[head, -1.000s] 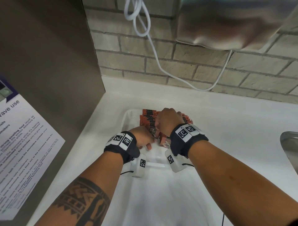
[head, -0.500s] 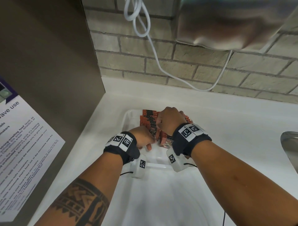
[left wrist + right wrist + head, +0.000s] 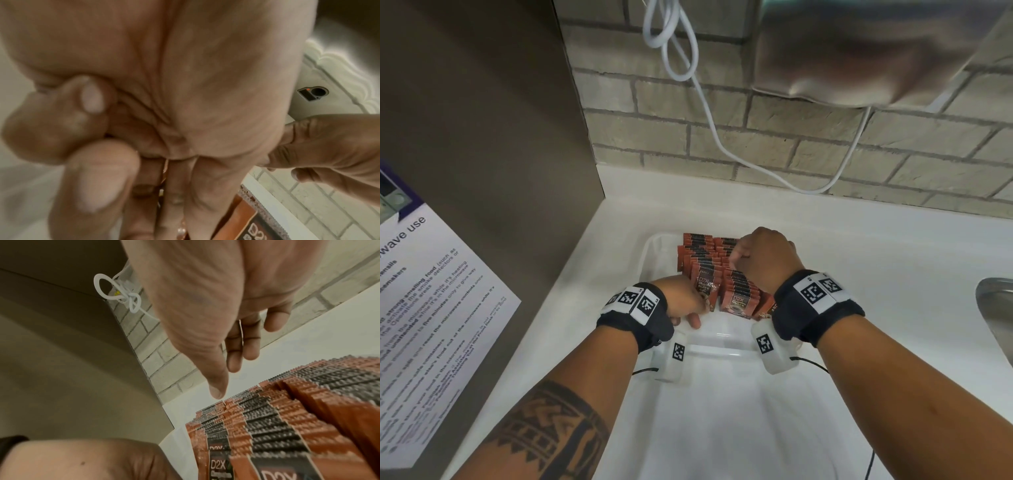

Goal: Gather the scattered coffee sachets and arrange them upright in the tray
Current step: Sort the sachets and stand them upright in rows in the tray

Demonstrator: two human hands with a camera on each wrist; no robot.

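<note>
Near the centre of the head view, rows of orange coffee sachets (image 3: 705, 270) are seen standing upright in a white tray (image 3: 654, 246) on a white counter (image 3: 876, 257). The left hand (image 3: 685, 298), at the near end of the left row, pinches a sachet, as half a second before. The right hand (image 3: 763, 257) has been moved slightly up the frame, its fingers relaxed and grasping nothing above the rows. No loose sachets are seen; the arranging looks nearly done.
</note>
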